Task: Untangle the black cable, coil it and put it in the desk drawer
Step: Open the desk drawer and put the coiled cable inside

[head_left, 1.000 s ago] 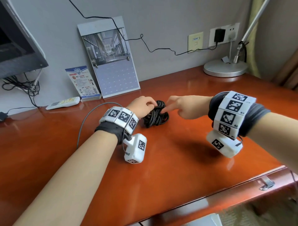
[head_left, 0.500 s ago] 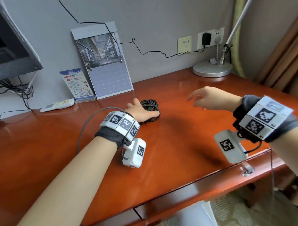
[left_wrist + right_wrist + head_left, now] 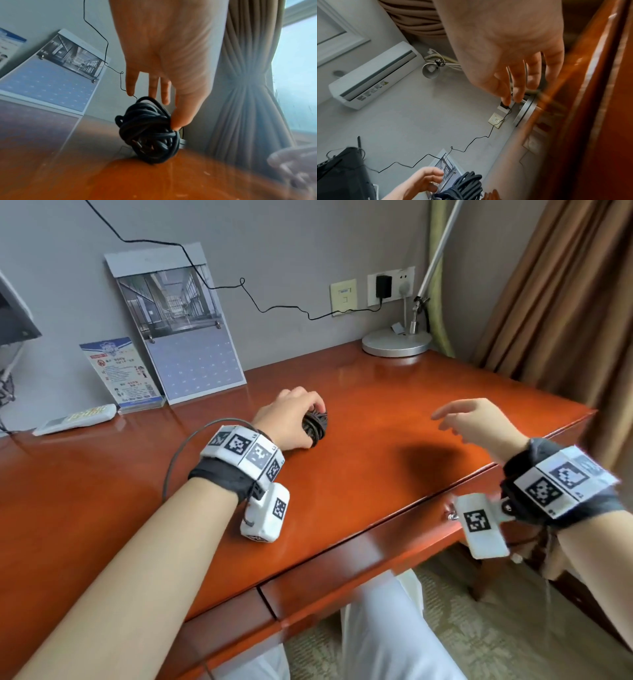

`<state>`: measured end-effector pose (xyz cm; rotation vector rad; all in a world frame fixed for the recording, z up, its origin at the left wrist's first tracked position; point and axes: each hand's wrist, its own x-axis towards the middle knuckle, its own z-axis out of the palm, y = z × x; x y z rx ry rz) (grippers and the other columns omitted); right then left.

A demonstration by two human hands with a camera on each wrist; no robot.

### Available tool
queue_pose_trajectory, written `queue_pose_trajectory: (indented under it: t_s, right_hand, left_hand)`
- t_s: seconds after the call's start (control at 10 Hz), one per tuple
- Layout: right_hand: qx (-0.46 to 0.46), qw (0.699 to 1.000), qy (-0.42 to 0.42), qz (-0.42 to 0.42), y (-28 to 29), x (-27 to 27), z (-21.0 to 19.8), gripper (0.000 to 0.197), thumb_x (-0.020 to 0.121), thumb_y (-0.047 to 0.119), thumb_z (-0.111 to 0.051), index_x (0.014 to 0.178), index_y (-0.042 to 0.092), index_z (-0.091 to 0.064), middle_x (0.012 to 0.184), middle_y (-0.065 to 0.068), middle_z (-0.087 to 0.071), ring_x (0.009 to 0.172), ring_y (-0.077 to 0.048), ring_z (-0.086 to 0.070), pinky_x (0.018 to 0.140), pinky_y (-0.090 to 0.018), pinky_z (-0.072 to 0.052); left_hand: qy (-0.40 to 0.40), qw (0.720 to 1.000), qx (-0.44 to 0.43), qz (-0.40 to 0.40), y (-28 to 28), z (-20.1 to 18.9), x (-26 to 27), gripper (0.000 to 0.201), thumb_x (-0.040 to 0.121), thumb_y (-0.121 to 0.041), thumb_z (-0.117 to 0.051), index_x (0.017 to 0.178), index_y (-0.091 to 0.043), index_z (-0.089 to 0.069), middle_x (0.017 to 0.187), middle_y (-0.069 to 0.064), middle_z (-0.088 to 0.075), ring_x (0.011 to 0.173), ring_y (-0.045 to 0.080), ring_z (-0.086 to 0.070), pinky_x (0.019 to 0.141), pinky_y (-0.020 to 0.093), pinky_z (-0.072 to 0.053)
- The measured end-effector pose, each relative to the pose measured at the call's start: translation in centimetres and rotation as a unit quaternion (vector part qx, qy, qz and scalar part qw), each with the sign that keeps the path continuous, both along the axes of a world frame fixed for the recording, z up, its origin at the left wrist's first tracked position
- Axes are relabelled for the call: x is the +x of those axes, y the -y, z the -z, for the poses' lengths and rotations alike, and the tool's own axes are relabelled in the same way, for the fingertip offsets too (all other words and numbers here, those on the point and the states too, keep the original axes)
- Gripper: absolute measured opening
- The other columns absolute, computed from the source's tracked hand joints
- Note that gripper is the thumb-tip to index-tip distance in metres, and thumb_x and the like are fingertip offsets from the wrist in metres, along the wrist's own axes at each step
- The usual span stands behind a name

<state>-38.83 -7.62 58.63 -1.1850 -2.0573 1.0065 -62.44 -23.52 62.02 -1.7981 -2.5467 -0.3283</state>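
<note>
Right hand [image 3: 479, 419] now drawn further from bundled black cable [image 3: 315, 424], fingers loosely apart; left hand [image 3: 291, 416] fingers curled over it on glossy reddish wooden desk [image 3: 376, 474]

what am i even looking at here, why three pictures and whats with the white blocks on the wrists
No robot here: a person works with bare hands, wearing a camera on the head and one on each wrist. The white blocks are those wrist cameras, strapped on with patterned marker bands.

The wide picture is from the head camera, looking down at a red-brown wooden desk. The other two look along each hand toward its fingers.

The left hand holds a bundle of black cable that rests on the desk; the left wrist picture shows the thumb pressed against its side. The right hand hovers above the desk, fingers relaxed, holding nothing.

Further back stand a calendar, a leaflet stand, a white remote and a lamp base. The drawer under the desk edge looks closed.
</note>
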Motion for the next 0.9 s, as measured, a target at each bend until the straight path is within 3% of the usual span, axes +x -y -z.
queue_pose_trajectory:
  t_s: [0.1, 0.2, 0.3, 0.4, 0.5, 0.6, 0.7, 0.8, 0.9]
  right_hand:
    - [0.001, 0.998, 0.003, 0.065, 0.7, 1.5, 1.2, 0.025, 0.081, 0.003, -0.051, 0.089, 0.019, -0.068, 0.065, -0.002, -0.054, 0.054, -0.015, -0.042, 0.049, -0.017, -0.031]
    - [-0.046, 0.977, -0.042, 0.202, 1.3, 3.2, 3.0, 0.041, 0.075, 0.013, -0.044, 0.112, 0.019, -0.062, 0.112, -0.013, -0.055, 0.108, -0.029, -0.049, 0.089, -0.033, -0.039]
    - [-0.117, 0.932, -0.083, 0.333, 2.7, 4.2, 4.0, 0.042, 0.084, 0.008, -0.040, 0.125, 0.013, -0.046, 0.137, -0.016, -0.036, 0.128, -0.033, -0.033, 0.106, -0.037, -0.029]
    - [-0.214, 0.917, -0.145, 0.304, 3.4, 4.8, 5.9, 0.031, 0.082, 0.015, -0.048, 0.112, 0.006, -0.051, 0.112, -0.016, -0.052, 0.118, -0.038, -0.048, 0.104, -0.047, -0.039]
    - [-0.312, 0.913, -0.174, 0.196, 4.7, 5.1, 8.0, 0.021, 0.093, 0.005, -0.042, 0.075, 0.015, -0.045, 0.079, -0.005, -0.048, 0.070, -0.021, -0.051, 0.085, -0.042, -0.048]
    - [-0.335, 0.918, -0.147, 0.150, 5.7, 5.0, 8.2, 0.013, 0.094, 0.005, -0.042, 0.085, 0.009, -0.051, 0.090, -0.010, -0.052, 0.078, -0.021, -0.055, 0.068, -0.031, -0.048]
    - [-0.300, 0.941, -0.090, 0.131, 6.2, 5.4, 7.9, 0.007, 0.092, 0.005, -0.049, 0.091, 0.006, -0.056, 0.087, -0.010, -0.055, 0.071, -0.017, -0.053, 0.062, -0.026, -0.043]
    - [-0.273, 0.955, -0.023, 0.111, 6.7, 5.6, 8.1, 0.017, 0.092, 0.007, -0.050, 0.079, 0.009, -0.060, 0.062, -0.005, -0.046, 0.047, -0.012, -0.035, 0.045, -0.020, -0.023]
    - [-0.275, 0.956, -0.019, 0.101, 7.1, 6.3, 7.7, 0.016, 0.095, 0.009, -0.049, 0.086, 0.011, -0.062, 0.066, -0.003, -0.049, 0.050, -0.011, -0.037, 0.045, -0.020, -0.027]
  left_hand:
    - [0.017, 0.999, 0.030, -0.019, -0.2, -0.1, 0.3, 0.057, 0.075, -0.024, -0.068, 0.126, -0.031, -0.044, 0.128, -0.002, -0.042, 0.121, 0.018, -0.034, 0.084, 0.035, -0.037]
    - [0.112, 0.986, -0.040, -0.116, -0.4, -0.5, -0.1, 0.076, 0.080, -0.047, -0.064, 0.141, -0.020, -0.030, 0.140, 0.008, -0.038, 0.128, 0.027, -0.037, 0.099, 0.038, -0.036]
    - [0.149, 0.970, -0.106, -0.157, -0.9, -0.3, 0.0, 0.088, 0.085, -0.061, -0.048, 0.149, -0.012, -0.012, 0.128, 0.012, -0.050, 0.111, 0.029, -0.053, 0.085, 0.034, -0.044]
    - [0.147, 0.975, -0.099, -0.131, -1.3, 0.1, 0.4, 0.077, 0.089, -0.049, -0.052, 0.148, -0.012, -0.017, 0.100, 0.003, -0.056, 0.085, 0.019, -0.057, 0.073, 0.032, -0.045]
    - [0.142, 0.979, -0.097, -0.108, -1.3, -0.1, 1.5, 0.074, 0.091, -0.039, -0.054, 0.149, -0.014, -0.014, 0.119, 0.009, -0.055, 0.089, 0.021, -0.056, 0.075, 0.029, -0.041]
    - [0.107, 0.988, -0.073, -0.085, -1.2, -0.8, 3.3, 0.070, 0.091, -0.038, -0.054, 0.149, -0.017, -0.019, 0.144, 0.015, -0.037, 0.125, 0.032, -0.044, 0.097, 0.038, -0.038]
    - [0.082, 0.994, -0.071, 0.024, -0.9, -0.9, 8.2, 0.050, 0.091, -0.039, -0.052, 0.137, -0.025, -0.040, 0.149, 0.006, -0.026, 0.138, 0.026, -0.018, 0.108, 0.041, -0.025]
    - [-0.030, 0.995, -0.060, 0.080, -0.6, 0.4, 12.3, 0.042, 0.089, -0.035, -0.052, 0.129, -0.023, -0.048, 0.153, 0.007, -0.017, 0.142, 0.023, -0.003, 0.115, 0.053, -0.008]
    - [-0.056, 0.987, -0.039, 0.147, -0.5, 1.8, 14.9, 0.036, 0.091, -0.031, -0.048, 0.126, -0.020, -0.049, 0.146, 0.006, -0.031, 0.137, 0.023, -0.015, 0.110, 0.046, -0.022]
